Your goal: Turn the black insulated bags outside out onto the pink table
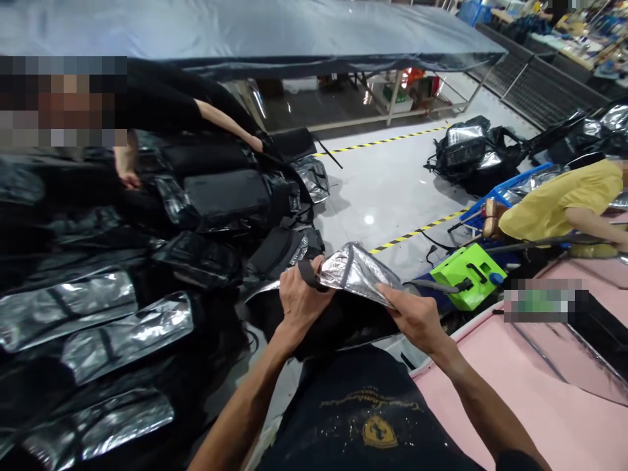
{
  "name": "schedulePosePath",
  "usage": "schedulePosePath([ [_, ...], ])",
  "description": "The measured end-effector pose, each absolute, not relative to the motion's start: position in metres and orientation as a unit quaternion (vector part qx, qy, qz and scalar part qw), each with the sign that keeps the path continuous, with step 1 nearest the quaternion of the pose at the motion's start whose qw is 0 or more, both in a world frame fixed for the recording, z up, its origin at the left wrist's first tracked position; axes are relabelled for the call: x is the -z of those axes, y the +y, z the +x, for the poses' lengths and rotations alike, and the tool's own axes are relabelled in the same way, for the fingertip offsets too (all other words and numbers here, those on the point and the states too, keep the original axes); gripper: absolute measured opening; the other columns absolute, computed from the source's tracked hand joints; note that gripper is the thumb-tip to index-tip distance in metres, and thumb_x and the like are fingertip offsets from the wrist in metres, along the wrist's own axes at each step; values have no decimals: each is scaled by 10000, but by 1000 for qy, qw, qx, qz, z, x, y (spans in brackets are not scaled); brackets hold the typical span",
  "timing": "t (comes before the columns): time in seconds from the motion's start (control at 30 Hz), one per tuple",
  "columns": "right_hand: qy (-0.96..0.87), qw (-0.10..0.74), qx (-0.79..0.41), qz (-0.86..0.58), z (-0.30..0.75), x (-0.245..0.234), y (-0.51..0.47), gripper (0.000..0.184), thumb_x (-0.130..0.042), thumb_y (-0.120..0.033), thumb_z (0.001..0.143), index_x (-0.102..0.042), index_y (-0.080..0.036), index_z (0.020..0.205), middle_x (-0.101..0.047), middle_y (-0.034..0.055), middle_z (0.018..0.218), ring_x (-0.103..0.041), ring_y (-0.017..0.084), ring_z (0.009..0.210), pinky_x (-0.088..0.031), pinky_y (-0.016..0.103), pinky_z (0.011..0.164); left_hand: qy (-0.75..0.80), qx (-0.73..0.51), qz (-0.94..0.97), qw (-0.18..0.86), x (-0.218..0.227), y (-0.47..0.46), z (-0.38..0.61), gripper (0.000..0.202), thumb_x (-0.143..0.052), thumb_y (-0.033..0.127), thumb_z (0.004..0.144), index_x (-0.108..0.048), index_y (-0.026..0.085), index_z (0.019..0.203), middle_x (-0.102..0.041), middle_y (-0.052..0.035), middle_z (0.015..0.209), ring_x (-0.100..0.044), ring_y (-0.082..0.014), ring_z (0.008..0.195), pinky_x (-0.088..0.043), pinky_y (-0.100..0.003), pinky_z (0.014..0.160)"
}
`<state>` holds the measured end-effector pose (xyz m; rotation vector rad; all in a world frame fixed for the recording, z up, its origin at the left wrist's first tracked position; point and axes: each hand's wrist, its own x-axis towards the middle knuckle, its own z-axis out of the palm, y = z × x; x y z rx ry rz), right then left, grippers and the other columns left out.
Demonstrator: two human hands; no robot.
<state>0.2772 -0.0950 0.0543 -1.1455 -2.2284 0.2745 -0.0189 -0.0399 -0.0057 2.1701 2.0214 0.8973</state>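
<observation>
Both my hands grip a black bag with a shiny silver foil lining [360, 268], held in front of my body. My left hand [301, 294] is closed at the bag's left side, with a black strap loop [309, 271] by its thumb and fingers. Farther right, my right hand [415, 314] pinches the edge of the silver lining between thumb and fingers. The dark body of the bag hangs below my hands, and much of it is lost in shadow.
Black bags with silver linings [127, 320] pile up on the left, where a co-worker's arm [228, 124] reaches in. A pink-topped table [515, 379] stands at right, near a green box [468, 278] and a person in yellow [554, 203]. More bags [471, 154] lie on the floor beyond.
</observation>
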Motion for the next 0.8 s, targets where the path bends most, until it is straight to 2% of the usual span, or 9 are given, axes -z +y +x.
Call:
schedulePosePath([
  [0.07,-830,319,-104,-445,280,-43,-89,507,-593,-156,1151,-646,-308,1632,-835,31,1379,-839,176,1163,-646,255,1026,649,-283,705,37,0,-49,-17,495,-777,331,927,-710,233,1408,-777,-155,1358,-719,-395,1238,-507,-517,1089],
  [0.17,-803,308,-57,-508,278,-29,-75,371,-588,-172,1153,-747,-263,1475,-854,61,1322,-845,202,1153,-646,290,1036,631,-268,719,119,-2,-43,-10,510,-773,225,860,-691,240,1362,-718,-144,1527,-679,-392,1394,-544,-499,1117],
  [0.27,-766,305,9,-566,269,-28,-61,253,-639,-216,1142,-771,-229,1358,-877,74,1223,-862,211,1049,-644,280,931,591,-234,732,246,-6,-23,-9,729,-775,192,761,-629,258,1472,-649,-132,1635,-674,-383,1423,-581,-480,1112],
  [0.33,-754,316,40,-574,264,-35,-56,208,-693,-248,1132,-770,-223,1324,-886,64,1158,-866,201,958,-630,266,858,568,-213,722,333,-12,-11,-13,888,-762,211,733,-548,279,1592,-693,-117,1573,-736,-360,1300,-605,-465,1055],
  [0.43,-765,329,45,-552,260,-47,-54,214,-755,-239,1107,-775,-230,1320,-893,41,1093,-860,182,870,-613,256,826,539,-205,704,414,-19,3,-19,920,-736,245,724,-529,283,1619,-762,-96,1421,-776,-320,1121,-607,-428,960],
  [0.53,-751,321,49,-575,259,-49,-39,165,-739,-279,1124,-800,-229,1270,-893,44,1039,-848,188,820,-596,267,781,531,-184,700,442,-18,21,-24,708,-729,263,717,-656,253,1421,-791,-58,1168,-749,-272,941,-576,-380,854],
  [0.6,-734,303,43,-606,256,-41,-13,216,-687,-380,1157,-816,-222,1228,-891,66,1031,-846,204,835,-580,280,763,538,-157,690,458,-11,39,-29,524,-733,271,698,-696,236,1220,-746,-13,958,-694,-238,827,-551,-358,795],
  [0.67,-730,282,16,-623,248,-26,24,337,-631,-491,1174,-824,-219,1224,-889,91,1067,-844,222,881,-569,291,775,536,-150,673,487,0,61,-35,470,-747,279,667,-690,223,1130,-720,-2,922,-678,-237,843,-560,-361,812],
  [0.8,-736,234,-86,-630,229,10,100,440,-572,-597,1173,-818,-239,1241,-879,76,1064,-817,236,891,-525,301,759,490,-192,609,593,26,98,-52,667,-789,282,630,-710,190,1286,-780,-52,1135,-730,-317,1105,-617,-429,984],
])
